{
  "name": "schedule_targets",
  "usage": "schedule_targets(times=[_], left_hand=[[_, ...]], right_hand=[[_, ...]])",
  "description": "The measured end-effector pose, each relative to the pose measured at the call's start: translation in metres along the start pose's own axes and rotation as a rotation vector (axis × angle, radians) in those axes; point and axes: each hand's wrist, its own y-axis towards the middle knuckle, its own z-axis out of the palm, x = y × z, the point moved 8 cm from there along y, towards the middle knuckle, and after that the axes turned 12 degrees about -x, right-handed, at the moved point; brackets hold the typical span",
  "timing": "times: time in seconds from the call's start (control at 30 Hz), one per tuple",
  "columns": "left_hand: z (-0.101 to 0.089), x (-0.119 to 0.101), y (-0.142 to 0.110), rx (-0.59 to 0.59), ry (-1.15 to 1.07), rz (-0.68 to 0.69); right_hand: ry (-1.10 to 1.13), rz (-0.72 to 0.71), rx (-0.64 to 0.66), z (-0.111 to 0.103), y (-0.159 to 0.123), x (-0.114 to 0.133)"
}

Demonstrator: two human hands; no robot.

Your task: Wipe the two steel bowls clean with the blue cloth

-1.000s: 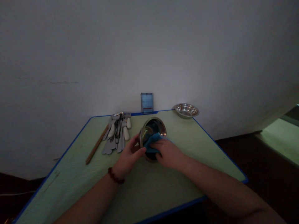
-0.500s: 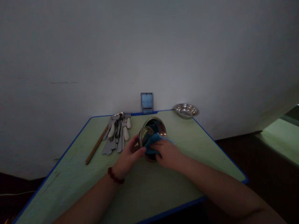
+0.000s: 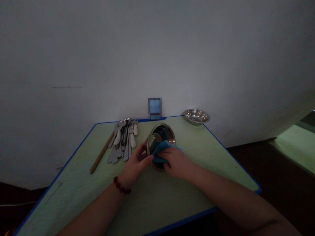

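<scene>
A shiny metal bowl (image 3: 169, 133) is tipped on its side, its mouth turned toward me. My left hand (image 3: 136, 165) grips its left rim, thumb in front and fingers behind the wall. With my right hand (image 3: 178, 162) I press a blue cloth (image 3: 159, 151) against the inside of the bowl near the lower rim. The cloth is bunched under my fingers, and part of it sticks out to the right. My fingertips on the bowl's far side are hidden.
Left of the bowl lies a pile of cutlery (image 3: 124, 141), with wooden chopsticks (image 3: 102, 153) beside it. A shallow metal dish (image 3: 197, 116) sits at the table's (image 3: 209, 154) back right corner. A phone-like device (image 3: 155, 108) leans on the wall (image 3: 157, 49).
My right hand and the cloth have shifted only slightly against the inside of the bowl. The bowl and my left hand stay in place.
</scene>
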Motion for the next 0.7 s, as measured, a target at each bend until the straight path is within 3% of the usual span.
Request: schedule_targets(times=[0.7], left_hand=[[-0.0007, -0.0035, -0.0001, -0.021, 0.002, 0.008]], right_hand=[[0.063, -0.084, -0.013, 0.0007, -0.0012, 0.0055]])
